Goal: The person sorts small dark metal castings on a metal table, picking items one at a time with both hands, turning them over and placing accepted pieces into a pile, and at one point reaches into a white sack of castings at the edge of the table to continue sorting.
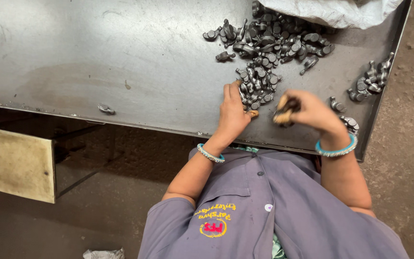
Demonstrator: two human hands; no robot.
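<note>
A large heap of small dark metal parts [267, 48] lies on a steel table [120, 62]. My left hand [232, 112] rests flat at the near edge of the heap, fingers reaching into the parts. Just to its right, my right hand [307, 112] is closed around one dark metal part [286, 109], blurred by motion. Both wrists wear turquoise bangles. A smaller group of the same parts [372, 81] sits near the table's right edge, and two more [343, 115] lie beside my right wrist.
A single stray part [106, 109] lies near the table's front edge at left. A white sack [336, 10] lies at the table's far right corner. A pale board [17, 163] hangs below the table at left. Concrete floor surrounds the table.
</note>
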